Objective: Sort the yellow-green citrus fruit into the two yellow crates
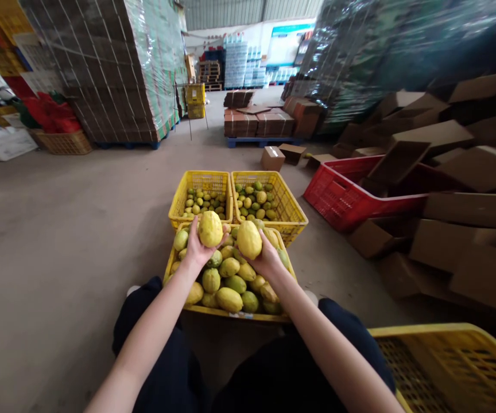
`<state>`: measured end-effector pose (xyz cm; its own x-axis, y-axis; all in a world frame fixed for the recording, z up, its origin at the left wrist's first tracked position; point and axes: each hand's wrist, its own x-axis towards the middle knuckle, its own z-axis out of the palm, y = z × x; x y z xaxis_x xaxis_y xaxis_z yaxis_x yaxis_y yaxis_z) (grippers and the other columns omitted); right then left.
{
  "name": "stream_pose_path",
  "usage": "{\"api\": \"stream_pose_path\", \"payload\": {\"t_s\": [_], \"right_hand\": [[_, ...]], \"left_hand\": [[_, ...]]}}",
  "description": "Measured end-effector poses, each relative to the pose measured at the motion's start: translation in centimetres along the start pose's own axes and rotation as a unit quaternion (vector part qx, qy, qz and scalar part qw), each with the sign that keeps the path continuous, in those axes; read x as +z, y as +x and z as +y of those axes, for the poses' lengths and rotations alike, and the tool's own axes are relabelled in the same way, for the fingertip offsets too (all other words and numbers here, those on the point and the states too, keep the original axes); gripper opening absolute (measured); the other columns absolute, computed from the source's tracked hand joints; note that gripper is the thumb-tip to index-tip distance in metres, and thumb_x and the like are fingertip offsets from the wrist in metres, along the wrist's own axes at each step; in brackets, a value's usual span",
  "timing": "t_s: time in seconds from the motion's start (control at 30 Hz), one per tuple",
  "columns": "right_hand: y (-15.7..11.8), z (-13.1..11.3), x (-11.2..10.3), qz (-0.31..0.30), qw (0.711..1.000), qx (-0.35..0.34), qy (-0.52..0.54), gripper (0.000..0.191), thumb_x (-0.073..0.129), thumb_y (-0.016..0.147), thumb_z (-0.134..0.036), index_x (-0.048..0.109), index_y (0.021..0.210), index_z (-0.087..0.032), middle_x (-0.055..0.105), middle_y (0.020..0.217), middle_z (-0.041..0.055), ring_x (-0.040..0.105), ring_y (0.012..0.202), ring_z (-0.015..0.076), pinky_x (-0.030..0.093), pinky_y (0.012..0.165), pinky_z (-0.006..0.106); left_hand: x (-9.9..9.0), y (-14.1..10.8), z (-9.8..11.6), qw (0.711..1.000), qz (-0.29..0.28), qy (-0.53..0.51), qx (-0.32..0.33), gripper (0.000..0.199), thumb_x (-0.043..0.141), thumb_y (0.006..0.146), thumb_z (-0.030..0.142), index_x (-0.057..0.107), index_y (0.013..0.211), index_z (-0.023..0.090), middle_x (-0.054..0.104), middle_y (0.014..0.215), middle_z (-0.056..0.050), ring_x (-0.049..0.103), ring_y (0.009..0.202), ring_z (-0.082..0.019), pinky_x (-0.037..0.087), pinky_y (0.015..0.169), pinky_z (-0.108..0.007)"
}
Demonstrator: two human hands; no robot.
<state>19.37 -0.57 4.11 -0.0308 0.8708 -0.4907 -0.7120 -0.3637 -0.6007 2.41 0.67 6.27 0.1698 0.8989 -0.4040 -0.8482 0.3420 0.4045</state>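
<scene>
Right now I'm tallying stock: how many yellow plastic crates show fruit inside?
3 visible: the central yellow crate, then the left crate and right crate side by side beyond it. Others may be hidden.

1. I get the strongest light from the far end, where the pale board [289,45] nearly washes out.
2. White glare streaks the plastic wrap [148,40].
3. I see the held fruit [210,229] softly lit, but the dark trousers [174,367] lose detail in shadow.
4. Wide-angle stretch tilts shapes near the edges, and the cartons [489,166] at right look smeared.
</scene>
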Motion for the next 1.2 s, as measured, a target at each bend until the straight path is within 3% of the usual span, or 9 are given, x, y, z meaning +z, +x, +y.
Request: {"api": "stream_pose_path", "payload": {"t_s": [0.13, 0.23, 0.43, 0.63, 0.77, 0.87, 1.0, 1.07, 1.2], "right_hand": [[0.5, -2.2, 0.5, -0.05, 0.998, -0.036, -0.021, 0.016, 0.068, 0.086, -0.034, 0.066, 0.096, -0.022, 0.072, 0.073, 0.002, 0.07, 0.063, 0.0207, 0.058, 0.052, 0.031], [1.1, -2.6, 0.5, -0.019, 0.999, -0.048, -0.001, 0.016, 0.071, 0.076, -0.02, 0.066, 0.09, -0.021, 0.071, 0.07, 0.0009, 0.067, 0.058, 0.0185, 0.055, 0.048, 0.027], [1.8, -1.2, 1.3, -0.062, 0.998, -0.026, 0.022, 0.023, 0.066, 0.082, -0.046, 0.067, 0.089, -0.024, 0.074, 0.073, 0.0048, 0.066, 0.059, 0.0206, 0.054, 0.047, 0.03], [0.9, -1.3, 1.5, -0.123, 0.992, -0.036, -0.017, 0.027, 0.063, 0.086, -0.044, 0.066, 0.1, -0.021, 0.076, 0.083, 0.0057, 0.071, 0.07, 0.023, 0.058, 0.054, 0.033], [0.1, -1.5, 0.8, -0.092, 0.985, -0.118, -0.083, 0.027, 0.07, 0.082, -0.044, 0.063, 0.101, -0.027, 0.074, 0.09, 0.0027, 0.072, 0.081, 0.0246, 0.062, 0.061, 0.037], [-0.2, -1.0, 0.5, -0.042, 0.943, -0.264, -0.198, 0.037, 0.076, 0.078, -0.04, 0.061, 0.111, -0.034, 0.071, 0.102, -0.0012, 0.069, 0.087, 0.0206, 0.062, 0.071, 0.033], [0.2, 1.2, 0.7, -0.018, 0.827, -0.42, -0.374, 0.045, 0.07, 0.085, -0.044, 0.058, 0.127, -0.032, 0.066, 0.122, 0.0049, 0.063, 0.111, 0.0242, 0.05, 0.106, 0.045], [0.8, 2.9, 0.7, -0.018, 0.787, -0.447, -0.425, 0.041, 0.053, 0.094, -0.049, 0.06, 0.128, -0.028, 0.063, 0.13, 0.0094, 0.056, 0.124, 0.0279, 0.037, 0.116, 0.053], [1.6, 5.8, 0.3, -0.02, 0.768, -0.423, -0.481, 0.054, 0.024, 0.102, -0.049, 0.058, 0.138, -0.027, 0.053, 0.144, 0.0119, 0.045, 0.137, 0.0306, 0.03, 0.119, 0.06]], "left_hand": [[0.8, 0.5, 1.5, 0.998, 0.026, -0.037, 0.031, 0.031, 0.056, 0.096, 0.043, 0.067, 0.106, 0.016, 0.071, 0.083, -0.006, 0.071, 0.077, -0.02, 0.063, 0.076, -0.037], [0.7, 1.0, 2.0, 0.995, 0.014, -0.094, 0.005, 0.037, 0.051, 0.097, 0.044, 0.068, 0.113, 0.015, 0.072, 0.084, -0.009, 0.071, 0.076, -0.021, 0.062, 0.069, -0.034], [0.0, 2.2, 0.9, 0.995, -0.009, -0.097, -0.031, 0.036, 0.039, 0.1, 0.035, 0.065, 0.118, 0.017, 0.075, 0.094, -0.01, 0.07, 0.072, -0.02, 0.059, 0.057, -0.029], [-0.2, 1.9, -1.0, 0.997, -0.015, -0.064, -0.05, 0.037, 0.037, 0.098, 0.037, 0.067, 0.109, 0.017, 0.074, 0.091, -0.009, 0.071, 0.075, -0.021, 0.061, 0.07, -0.035], [-0.9, 1.3, -1.6, 0.997, -0.056, -0.027, -0.036, 0.03, 0.057, 0.089, 0.045, 0.067, 0.107, 0.023, 0.075, 0.099, -0.009, 0.07, 0.1, -0.029, 0.059, 0.088, -0.047], [-1.2, 0.9, -1.9, 0.996, -0.089, 0.006, -0.023, 0.031, 0.066, 0.081, 0.05, 0.067, 0.103, 0.027, 0.074, 0.113, -0.008, 0.064, 0.117, -0.035, 0.056, 0.093, -0.054], [-0.9, 0.5, -3.0, 0.995, -0.086, 0.047, -0.003, 0.033, 0.067, 0.081, 0.049, 0.069, 0.106, 0.028, 0.072, 0.118, -0.007, 0.059, 0.126, -0.034, 0.055, 0.097, -0.052], [-0.7, 0.6, -3.6, 0.995, -0.07, 0.062, 0.028, 0.032, 0.066, 0.082, 0.047, 0.069, 0.108, 0.028, 0.073, 0.116, -0.005, 0.058, 0.127, -0.031, 0.055, 0.098, -0.047], [-0.9, 1.2, -4.0, 0.995, -0.046, 0.076, 0.051, 0.031, 0.065, 0.083, 0.05, 0.07, 0.107, 0.03, 0.074, 0.11, -0.005, 0.062, 0.12, -0.03, 0.058, 0.093, -0.042]]}}
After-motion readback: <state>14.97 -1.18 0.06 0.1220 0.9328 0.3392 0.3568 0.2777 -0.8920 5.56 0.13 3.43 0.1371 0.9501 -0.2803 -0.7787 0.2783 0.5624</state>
